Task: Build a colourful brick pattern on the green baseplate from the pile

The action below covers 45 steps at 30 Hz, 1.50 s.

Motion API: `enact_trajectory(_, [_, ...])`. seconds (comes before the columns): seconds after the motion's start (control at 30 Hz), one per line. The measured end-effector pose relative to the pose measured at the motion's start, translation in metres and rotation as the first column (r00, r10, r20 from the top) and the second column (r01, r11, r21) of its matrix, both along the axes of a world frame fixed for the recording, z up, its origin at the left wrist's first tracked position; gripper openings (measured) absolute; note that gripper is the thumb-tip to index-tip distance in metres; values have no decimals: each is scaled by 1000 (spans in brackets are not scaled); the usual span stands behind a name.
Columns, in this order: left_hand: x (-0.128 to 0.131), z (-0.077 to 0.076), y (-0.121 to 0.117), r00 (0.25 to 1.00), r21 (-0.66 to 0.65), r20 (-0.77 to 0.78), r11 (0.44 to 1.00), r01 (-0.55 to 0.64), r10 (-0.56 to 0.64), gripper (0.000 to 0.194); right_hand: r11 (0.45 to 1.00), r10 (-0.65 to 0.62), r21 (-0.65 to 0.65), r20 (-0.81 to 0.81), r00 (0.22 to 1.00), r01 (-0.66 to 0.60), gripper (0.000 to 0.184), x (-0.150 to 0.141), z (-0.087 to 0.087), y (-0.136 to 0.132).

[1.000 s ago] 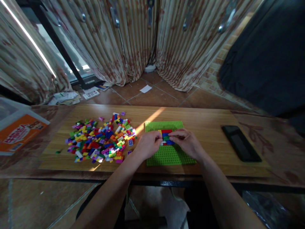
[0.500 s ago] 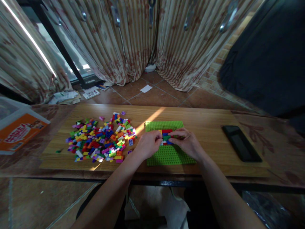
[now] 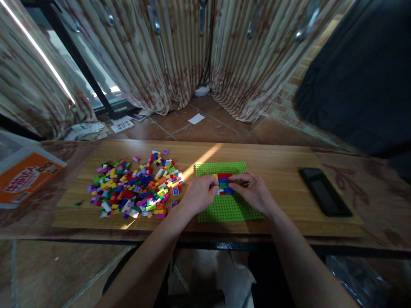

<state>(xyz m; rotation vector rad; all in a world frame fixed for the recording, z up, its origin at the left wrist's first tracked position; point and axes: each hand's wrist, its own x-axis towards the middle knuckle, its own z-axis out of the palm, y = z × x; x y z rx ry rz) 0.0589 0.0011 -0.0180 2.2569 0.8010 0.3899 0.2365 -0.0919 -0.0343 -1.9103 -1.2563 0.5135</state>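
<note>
A light green baseplate (image 3: 228, 208) lies flat on the wooden table in front of me. A small block of red, blue, green and white bricks (image 3: 224, 183) stands on its middle. My left hand (image 3: 199, 194) is curled against the block's left side, fingers closed on it. My right hand (image 3: 253, 191) pinches the block from the right, fingertips pressed on the bricks. A loose heap of small coloured bricks (image 3: 135, 188) is spread on the table to the left of my left hand.
A black phone (image 3: 324, 191) lies at the right of the table. An orange and white box (image 3: 22, 175) sits at the far left. Curtains (image 3: 180, 51) hang behind the table, with papers (image 3: 86, 129) on the tiled floor.
My right hand's fingertips have shifted slightly on the brick block. The left hand and the baseplate stay where they were.
</note>
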Motion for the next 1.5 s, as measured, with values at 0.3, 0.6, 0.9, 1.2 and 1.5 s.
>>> enact_trajectory(0.3, [8,-5,0,980,-14,-16,980,-198,198,8,989,-108,-94,61,992,114,25,-6,2,3])
enact_trajectory(0.6, [16,-6,-3,956,20,-104,962,-273,274,16,978,-129,-149,106,986,144,24,-9,3,7])
enact_trajectory(0.9, [17,-4,-6,948,17,-107,954,-300,300,16,976,-140,-157,77,987,151,23,-11,1,9])
enact_trajectory(1.2, [17,-1,-10,948,34,-126,957,-290,291,18,972,-144,-165,141,980,166,24,-15,2,12])
enact_trajectory(1.5, [11,-4,-7,975,-13,-52,976,-216,215,15,982,-171,-100,-143,975,158,34,2,-10,10])
